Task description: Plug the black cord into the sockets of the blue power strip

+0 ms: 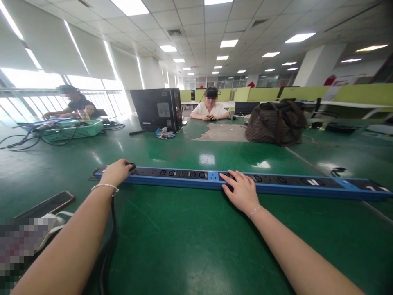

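A long blue power strip (172,180) with a row of black sockets lies across the green table in front of me. My left hand (117,172) is closed over a black plug (132,166) at the strip's left part; whether its prongs are in a socket is hidden. From below that hand a black cable (113,229) hangs toward me along the tabletop. My right hand (241,190) lies on the strip just right of its middle, beside a light blue socket (213,176). Its fingers are spread over the sockets and hide several of them.
A smartphone (46,205) lies left of my forearm. Beyond the strip stand a green basket (89,129) with cables, a black computer case (153,110), gloves (165,133) and a brown bag (273,125). One person (211,108) sits opposite, another (80,102) at the left.
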`<state>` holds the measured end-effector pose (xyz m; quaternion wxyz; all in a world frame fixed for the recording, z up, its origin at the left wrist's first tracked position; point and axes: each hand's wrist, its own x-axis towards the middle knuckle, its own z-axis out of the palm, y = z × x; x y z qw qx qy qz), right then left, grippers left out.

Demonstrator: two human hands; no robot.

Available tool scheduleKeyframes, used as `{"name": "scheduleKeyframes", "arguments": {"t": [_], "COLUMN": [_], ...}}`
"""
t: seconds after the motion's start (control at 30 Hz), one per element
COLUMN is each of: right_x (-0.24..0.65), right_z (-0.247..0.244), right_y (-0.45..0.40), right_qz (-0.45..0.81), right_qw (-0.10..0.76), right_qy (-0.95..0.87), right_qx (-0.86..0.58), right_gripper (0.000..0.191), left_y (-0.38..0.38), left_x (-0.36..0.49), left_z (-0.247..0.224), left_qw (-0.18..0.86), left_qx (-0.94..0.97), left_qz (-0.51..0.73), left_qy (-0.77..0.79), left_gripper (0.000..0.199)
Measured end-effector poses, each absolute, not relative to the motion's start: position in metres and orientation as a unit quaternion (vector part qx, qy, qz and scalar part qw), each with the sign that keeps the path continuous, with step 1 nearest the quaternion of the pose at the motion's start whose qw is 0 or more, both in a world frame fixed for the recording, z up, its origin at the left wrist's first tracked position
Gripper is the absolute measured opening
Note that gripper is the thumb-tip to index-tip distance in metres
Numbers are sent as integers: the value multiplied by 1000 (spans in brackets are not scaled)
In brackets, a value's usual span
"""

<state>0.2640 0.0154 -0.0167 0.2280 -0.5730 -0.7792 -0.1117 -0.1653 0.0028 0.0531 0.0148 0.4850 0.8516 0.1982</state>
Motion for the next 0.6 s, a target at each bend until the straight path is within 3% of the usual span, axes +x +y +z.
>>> {"name": "scheduleKeyframes", "arguments": {"t": [0.4,0.6], "right_x": [264,264], "right_z": [-17,-17], "right_y": [15,16], "right_qz": [-111,-109], "right_qw": [232,229], "right_qy": [-779,-780], "right_qx": [-572,-571], "right_gripper": [37,38], "left_y": [10,15], "left_x": [-162,-165], "left_z": [53,55], "left_qw": [-54,-41], "left_qx": [523,545], "left_qz": [75,27], "left_qy": [847,837], "left_gripper": [40,41]}}
